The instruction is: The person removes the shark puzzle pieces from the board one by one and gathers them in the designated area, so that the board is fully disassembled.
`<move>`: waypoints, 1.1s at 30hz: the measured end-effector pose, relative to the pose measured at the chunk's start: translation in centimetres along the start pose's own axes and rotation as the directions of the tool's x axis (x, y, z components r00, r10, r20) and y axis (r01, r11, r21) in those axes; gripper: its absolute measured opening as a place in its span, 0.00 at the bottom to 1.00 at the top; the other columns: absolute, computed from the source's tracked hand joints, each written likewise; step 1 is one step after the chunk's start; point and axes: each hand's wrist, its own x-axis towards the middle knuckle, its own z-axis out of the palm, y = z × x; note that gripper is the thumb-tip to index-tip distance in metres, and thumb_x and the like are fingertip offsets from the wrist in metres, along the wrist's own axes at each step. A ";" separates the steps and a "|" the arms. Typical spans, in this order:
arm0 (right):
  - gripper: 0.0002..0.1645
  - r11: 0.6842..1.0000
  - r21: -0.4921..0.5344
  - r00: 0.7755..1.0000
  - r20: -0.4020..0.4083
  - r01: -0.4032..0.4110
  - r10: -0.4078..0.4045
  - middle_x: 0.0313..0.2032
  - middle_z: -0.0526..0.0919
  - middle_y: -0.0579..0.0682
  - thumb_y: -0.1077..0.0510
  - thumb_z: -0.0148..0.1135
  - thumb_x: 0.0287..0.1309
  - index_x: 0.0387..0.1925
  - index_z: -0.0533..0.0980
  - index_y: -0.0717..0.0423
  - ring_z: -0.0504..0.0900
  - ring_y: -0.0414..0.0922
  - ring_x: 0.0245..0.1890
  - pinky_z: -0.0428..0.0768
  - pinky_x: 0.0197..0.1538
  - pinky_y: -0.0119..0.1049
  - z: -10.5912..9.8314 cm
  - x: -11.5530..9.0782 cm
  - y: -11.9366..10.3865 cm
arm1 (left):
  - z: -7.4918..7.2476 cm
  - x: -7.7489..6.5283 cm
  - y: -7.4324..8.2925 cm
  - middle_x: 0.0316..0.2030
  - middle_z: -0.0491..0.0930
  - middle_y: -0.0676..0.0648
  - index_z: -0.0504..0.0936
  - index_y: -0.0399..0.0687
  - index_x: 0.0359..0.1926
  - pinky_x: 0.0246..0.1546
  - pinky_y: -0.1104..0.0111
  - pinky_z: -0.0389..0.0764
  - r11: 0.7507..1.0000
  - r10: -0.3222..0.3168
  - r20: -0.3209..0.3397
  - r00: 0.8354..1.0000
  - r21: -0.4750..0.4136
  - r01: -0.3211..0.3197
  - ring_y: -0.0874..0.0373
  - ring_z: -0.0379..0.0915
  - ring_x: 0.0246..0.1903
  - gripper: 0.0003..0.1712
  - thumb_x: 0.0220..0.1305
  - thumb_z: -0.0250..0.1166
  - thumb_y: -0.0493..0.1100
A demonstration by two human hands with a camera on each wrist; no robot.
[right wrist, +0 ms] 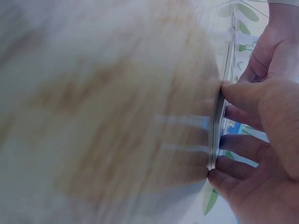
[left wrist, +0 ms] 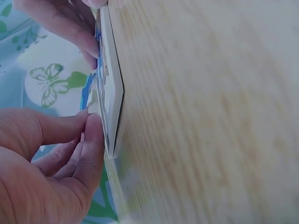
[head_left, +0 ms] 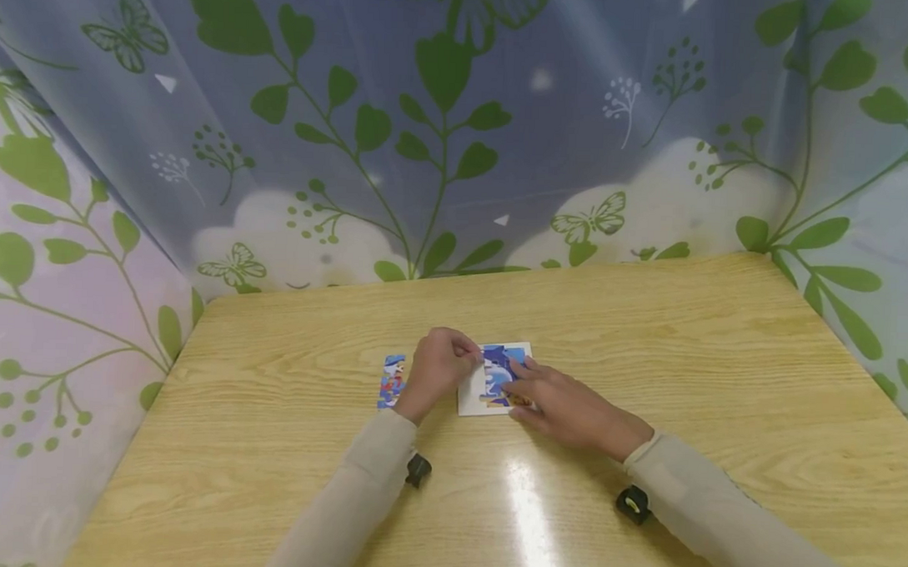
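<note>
A jigsaw puzzle (head_left: 498,377) with blue picture pieces sits in a white-bordered tray (head_left: 471,401) on the table. At the tray's upper left, my left hand (head_left: 442,366) pinches a puzzle piece between thumb and fingers. In the left wrist view, the blue edge of this piece (left wrist: 87,88) stands tilted above the white tray (left wrist: 112,93); the fingertips hide most of it. My right hand (head_left: 570,404) lies over the right side of the puzzle with its fingers spread. The right wrist view shows its fingertips (right wrist: 224,175) and thumb along the tray's edge.
Several more puzzle pieces (head_left: 390,383) in blue, red and white lie to the left of my left hand. The wooden table (head_left: 268,460) reaches back to a curtain (head_left: 534,153) printed with leaves and butterflies. Black wrist cameras (head_left: 417,470) hang under both sleeves.
</note>
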 end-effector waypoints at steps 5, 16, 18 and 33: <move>0.23 1.000 -0.006 1.000 -0.008 0.008 -0.008 0.68 0.65 0.72 0.58 0.62 0.71 0.60 0.77 0.68 0.62 0.71 0.69 0.66 0.67 0.60 0.0 -0.1 0.0 | -0.6 -0.2 -0.3 0.31 0.86 0.47 0.89 0.42 0.33 0.34 0.65 0.81 1.000 -0.001 -0.024 1.000 0.002 0.001 0.56 0.79 0.31 0.02 0.60 0.70 0.34; 0.21 0.999 0.003 0.999 -0.028 0.038 -0.038 0.67 0.66 0.74 0.60 0.61 0.71 0.59 0.77 0.68 0.63 0.72 0.68 0.66 0.67 0.61 0.2 -0.2 0.1 | -2.4 -0.6 -1.7 0.31 0.86 0.49 0.88 0.42 0.33 0.34 0.64 0.81 0.998 -0.059 -0.015 0.998 -0.026 0.059 0.56 0.80 0.31 0.02 0.62 0.69 0.35; 0.21 0.999 0.003 0.999 -0.026 0.036 -0.036 0.67 0.66 0.73 0.59 0.61 0.71 0.59 0.77 0.68 0.62 0.72 0.68 0.66 0.67 0.60 0.2 -0.1 0.2 | -2.8 -0.7 -2.0 0.30 0.85 0.49 0.88 0.43 0.33 0.34 0.65 0.81 0.997 -0.077 -0.019 0.997 -0.033 0.076 0.56 0.80 0.32 0.02 0.62 0.70 0.36; 0.23 0.999 -0.013 0.999 -0.021 0.033 -0.033 0.67 0.66 0.73 0.58 0.62 0.70 0.60 0.77 0.69 0.62 0.71 0.69 0.66 0.67 0.59 0.2 -0.1 0.1 | -5.3 -1.4 -3.8 0.29 0.86 0.45 0.87 0.40 0.35 0.27 0.67 0.80 0.988 -0.140 -0.033 0.990 -0.067 0.138 0.53 0.81 0.28 0.02 0.62 0.69 0.35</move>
